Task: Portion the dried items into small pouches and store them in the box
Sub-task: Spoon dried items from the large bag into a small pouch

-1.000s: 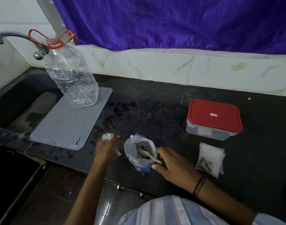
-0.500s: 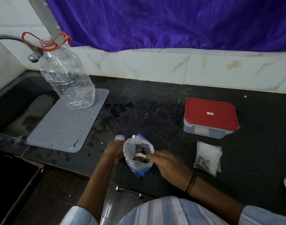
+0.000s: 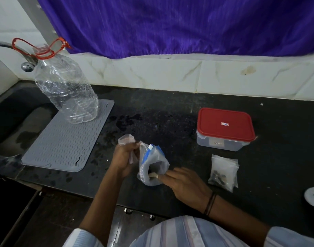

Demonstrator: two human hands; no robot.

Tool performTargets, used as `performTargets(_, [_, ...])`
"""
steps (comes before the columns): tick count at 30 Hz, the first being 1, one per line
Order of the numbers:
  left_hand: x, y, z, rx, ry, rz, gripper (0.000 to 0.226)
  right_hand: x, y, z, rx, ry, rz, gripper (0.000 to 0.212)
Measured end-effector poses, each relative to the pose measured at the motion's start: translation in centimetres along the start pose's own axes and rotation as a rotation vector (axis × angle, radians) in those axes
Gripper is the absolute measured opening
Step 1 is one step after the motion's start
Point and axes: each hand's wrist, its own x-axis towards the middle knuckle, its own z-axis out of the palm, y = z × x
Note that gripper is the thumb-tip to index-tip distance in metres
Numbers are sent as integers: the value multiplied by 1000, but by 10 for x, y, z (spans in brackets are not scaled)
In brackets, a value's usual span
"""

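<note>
Where the purple curtain point(image 3: 179, 24) hangs above the tiled wall, a black counter point(image 3: 161, 113) runs the width of the view. At its left end a grey ribbed mat point(image 3: 63, 139) lies beside the sink, with a clear plastic bottle point(image 3: 63, 90) standing on the mat's far corner. A box point(image 3: 225, 129) with its red lid on sits to the right, well apart from the hands. Near it, closer to the counter's front edge, lies a stack of small clear pouches point(image 3: 223, 172); dark dried items show in the bottom of the top one. At centre a plastic bag point(image 3: 152, 166) with a blue strip rests on the counter, mouth open. The right hand point(image 3: 184, 184) has its fingers curled round a pale wooden spoon point(image 3: 153, 175) that reaches into the bag's mouth. The left hand point(image 3: 125, 157), just beside the bag, grips a small pouch point(image 3: 126, 139) whose open top rises above the fingers.
</note>
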Motion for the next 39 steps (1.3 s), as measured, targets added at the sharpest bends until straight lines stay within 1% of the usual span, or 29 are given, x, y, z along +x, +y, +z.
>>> performTargets(3, [0, 3, 5, 184, 64, 129, 11, -3, -1, 4, -49, 1, 18, 29])
performTargets(5, [0, 2, 7, 329, 36, 239, 9, -4, 0, 5, -63, 43, 34, 29])
performTargets(6, [-1, 0, 7, 362, 34, 262, 8, -3, 0, 5, -70, 55, 43, 30])
performTargets(9, [-1, -2, 5, 368, 86, 282, 8, -2, 2, 3, -100, 63, 66, 31])
performTargets(11, [2, -3, -1, 383, 102, 318, 10, -2, 1, 2, -73, 39, 68, 31])
performTargets(13, [6, -2, -7, 364, 181, 336, 7, -2, 0, 2, -54, 14, 54, 29])
performTargets(15, [9, -1, -12, 321, 259, 315, 8, -2, -3, 3, -52, -23, 48, 28])
performTargets(17, [12, -1, -15, 323, 278, 261, 8, -1, -5, 4, -47, -47, 54, 30])
performTargets(20, [17, -6, -16, 367, 289, 108, 13, 0, -7, 3, -32, -12, 98, 30])
performTargets(23, [19, -12, -16, 347, 336, 32, 15, 2, -9, 0, 69, 58, 200, 28])
performTargets(26, [16, -20, -20, 271, 439, -25, 23, 6, -8, -1, 127, 147, 323, 26])
performTargets(28, [8, -26, -22, 240, 495, -57, 26, 11, -5, -1, 130, 142, 408, 28])
performTargets(30, [-7, -30, -22, 225, 485, -76, 26, 14, -2, -1, 107, 107, 452, 25])
performTargets(32, [-31, -32, -16, 230, 424, -77, 22, 17, -1, 0, 94, 71, 465, 21])
performTargets(34, [-52, -35, -8, 267, 365, -38, 18, 20, -2, 1, 91, 46, 455, 21])
performTargets(36, [-63, -39, 1, 288, 334, 6, 18, 22, -4, 2, 98, 21, 445, 21])
performTargets(38, [-62, -46, 7, 325, 304, 28, 24, 23, -7, 4, 107, 17, 435, 21])
performTargets(39, [-60, -51, 8, 375, 296, 45, 38, 23, -9, 5, 119, 12, 427, 21])
